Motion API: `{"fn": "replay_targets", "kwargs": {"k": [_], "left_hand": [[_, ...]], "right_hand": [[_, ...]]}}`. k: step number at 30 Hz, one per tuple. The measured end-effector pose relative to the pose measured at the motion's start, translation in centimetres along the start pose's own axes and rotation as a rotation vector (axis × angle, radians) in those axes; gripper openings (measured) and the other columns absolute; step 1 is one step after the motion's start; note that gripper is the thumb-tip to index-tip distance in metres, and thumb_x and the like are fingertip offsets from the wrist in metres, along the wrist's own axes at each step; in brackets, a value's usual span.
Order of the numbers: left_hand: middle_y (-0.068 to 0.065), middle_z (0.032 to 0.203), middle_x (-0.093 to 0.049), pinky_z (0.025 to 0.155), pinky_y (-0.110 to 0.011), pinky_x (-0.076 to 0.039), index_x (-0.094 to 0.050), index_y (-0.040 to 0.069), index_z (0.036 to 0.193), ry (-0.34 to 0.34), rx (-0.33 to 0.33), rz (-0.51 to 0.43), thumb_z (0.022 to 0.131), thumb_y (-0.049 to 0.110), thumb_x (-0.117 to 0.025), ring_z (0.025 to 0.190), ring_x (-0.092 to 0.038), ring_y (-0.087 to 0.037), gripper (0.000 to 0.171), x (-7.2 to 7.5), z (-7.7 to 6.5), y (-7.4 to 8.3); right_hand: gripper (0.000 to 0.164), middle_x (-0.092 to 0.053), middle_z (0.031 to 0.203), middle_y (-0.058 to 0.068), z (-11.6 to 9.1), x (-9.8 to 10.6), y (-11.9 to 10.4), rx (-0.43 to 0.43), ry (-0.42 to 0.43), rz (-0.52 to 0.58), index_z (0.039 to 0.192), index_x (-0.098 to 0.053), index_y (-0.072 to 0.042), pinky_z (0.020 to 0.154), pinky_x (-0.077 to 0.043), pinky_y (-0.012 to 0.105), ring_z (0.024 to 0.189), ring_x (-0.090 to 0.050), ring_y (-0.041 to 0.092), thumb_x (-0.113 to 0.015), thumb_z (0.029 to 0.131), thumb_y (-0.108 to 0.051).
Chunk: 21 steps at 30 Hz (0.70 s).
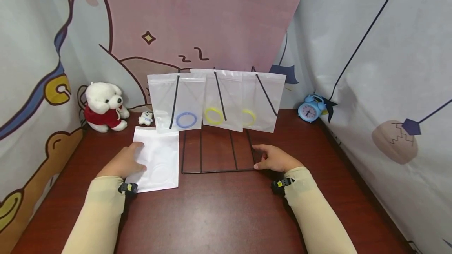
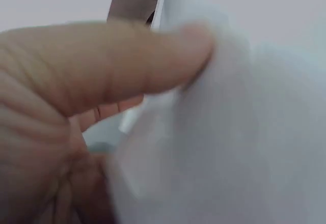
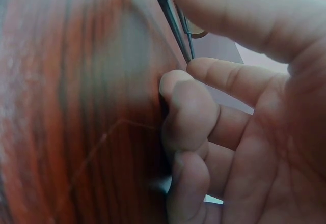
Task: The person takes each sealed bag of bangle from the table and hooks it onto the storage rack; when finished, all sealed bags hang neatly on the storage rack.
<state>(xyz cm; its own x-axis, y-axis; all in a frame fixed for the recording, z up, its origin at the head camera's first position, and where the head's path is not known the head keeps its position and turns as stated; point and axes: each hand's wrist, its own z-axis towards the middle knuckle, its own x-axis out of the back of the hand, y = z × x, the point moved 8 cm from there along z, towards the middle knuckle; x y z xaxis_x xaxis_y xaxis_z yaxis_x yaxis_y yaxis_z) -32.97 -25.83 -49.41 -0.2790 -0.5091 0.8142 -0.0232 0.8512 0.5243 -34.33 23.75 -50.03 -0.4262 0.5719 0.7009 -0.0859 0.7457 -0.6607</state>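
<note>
A white pouch (image 1: 160, 160) with a faint round outline in its lower half lies at the left of the table. My left hand (image 1: 123, 162) grips its left edge; in the left wrist view the thumb (image 2: 153, 56) presses on the white surface, fingers behind it. A black wire rack (image 1: 219, 171) stands in the middle, with several translucent zip bags hung from its prongs. The left bag (image 1: 159, 101) shows a blue ring (image 1: 186, 120), the others yellow rings (image 1: 213, 116). My right hand (image 1: 275, 159) holds the rack's front right corner between thumb and index finger.
A white plush bear (image 1: 106, 107) in red sits at the back left, beside a small white figurine (image 1: 145, 118). A light blue alarm clock (image 1: 310, 109) stands at the back right. Printed cloth (image 1: 226, 19) walls in the brown table (image 1: 212, 214) at the back and sides.
</note>
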Motion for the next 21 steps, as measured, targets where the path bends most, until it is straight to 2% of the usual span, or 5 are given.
{"fn": "replay_targets", "kwargs": {"k": [3,6,13,21], "left_hand": [[-0.036,0.155,-0.042,0.117,-0.075,-0.029,-0.043,0.0,0.154,0.01,-0.095,-0.056,0.092,0.01,-0.075,0.144,-0.036,-0.057,0.07,0.2,0.2,0.1],[-0.032,0.158,-0.041,0.118,-0.076,-0.026,-0.049,0.005,0.152,0.009,-0.133,-0.121,0.097,0.007,-0.065,0.148,-0.032,-0.055,0.057,0.6,0.1,0.0],[-0.03,0.162,-0.039,0.116,-0.078,-0.026,-0.052,0.007,0.152,0.066,-0.099,-0.223,0.102,0.008,-0.056,0.151,-0.029,-0.055,0.05,2.3,-0.4,-1.1],[-0.029,0.167,-0.032,0.117,-0.08,-0.021,-0.049,0.007,0.156,0.217,-0.045,-0.334,0.104,0.006,-0.052,0.156,-0.023,-0.054,0.052,4.1,-1.1,-2.1]], "right_hand": [[0.078,-0.059,0.073,0.002,0.0,0.0,-0.1,-0.003,0.001,-0.001,0.158,-0.048,-0.014,0.061,-0.044,0.031,0.067,-0.054,0.016,-0.085,0.09,-0.018],[0.078,-0.059,0.072,0.001,-0.1,-0.1,-0.1,-0.008,-0.002,-0.005,0.159,-0.048,-0.015,0.061,-0.044,0.031,0.067,-0.054,0.016,-0.085,0.09,-0.018],[0.079,-0.058,0.072,0.001,-0.1,0.0,-0.1,-0.008,-0.007,-0.007,0.159,-0.047,-0.012,0.06,-0.043,0.03,0.067,-0.053,0.015,-0.085,0.09,-0.018],[0.08,-0.058,0.073,0.003,0.1,-0.1,-0.2,0.01,-0.002,0.008,0.158,-0.048,-0.01,0.06,-0.043,0.032,0.067,-0.052,0.016,-0.086,0.088,-0.018]]}}
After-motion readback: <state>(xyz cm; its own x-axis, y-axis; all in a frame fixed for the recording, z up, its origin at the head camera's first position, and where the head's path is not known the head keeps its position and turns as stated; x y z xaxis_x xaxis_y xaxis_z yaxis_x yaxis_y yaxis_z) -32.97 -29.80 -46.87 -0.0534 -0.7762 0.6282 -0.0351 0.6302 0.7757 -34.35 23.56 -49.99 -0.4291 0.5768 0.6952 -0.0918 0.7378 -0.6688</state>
